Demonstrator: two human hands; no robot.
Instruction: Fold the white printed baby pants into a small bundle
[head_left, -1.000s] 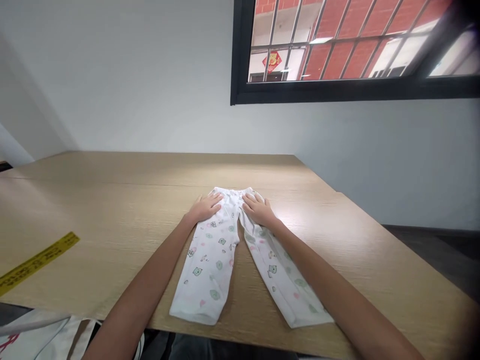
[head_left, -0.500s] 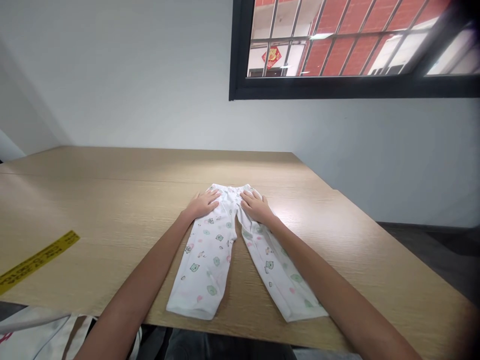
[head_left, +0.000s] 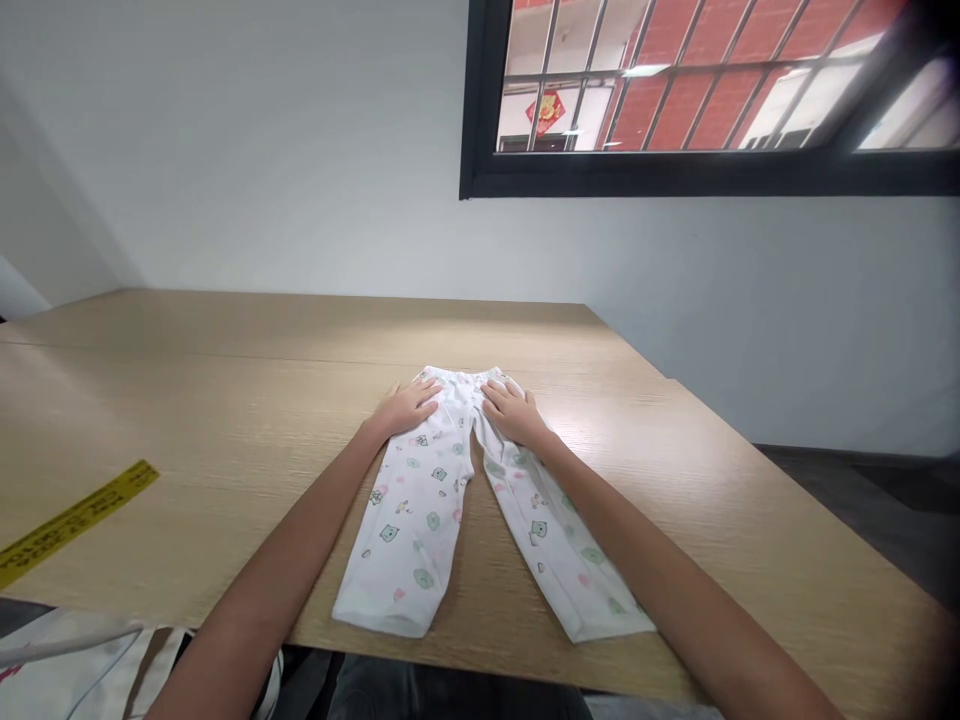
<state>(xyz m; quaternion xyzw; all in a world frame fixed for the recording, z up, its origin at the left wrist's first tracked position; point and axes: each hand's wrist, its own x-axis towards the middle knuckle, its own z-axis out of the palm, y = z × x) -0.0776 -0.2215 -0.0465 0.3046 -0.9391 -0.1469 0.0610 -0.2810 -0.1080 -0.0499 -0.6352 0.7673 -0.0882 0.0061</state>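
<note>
A small pair of white trousers [head_left: 420, 530] with a green and pink animal print lies spread on the wooden table [head_left: 247, 420]. Its gathered waistband points away from me, and both legs reach toward the near edge. My left hand [head_left: 409, 407] rests flat on the upper left side, fingers stretched over the cloth. On the upper right side lies my right hand [head_left: 514, 413], palm down with its fingers apart. Neither hand grips the fabric. My right forearm covers part of the outer edge of the right leg.
A yellow printed strip [head_left: 82, 520] lies on the table at the left. Below the near left edge is a white bag-like item [head_left: 82, 665]. Behind the table stand a pale wall [head_left: 300, 150] and a dark-framed, barred window [head_left: 675, 175].
</note>
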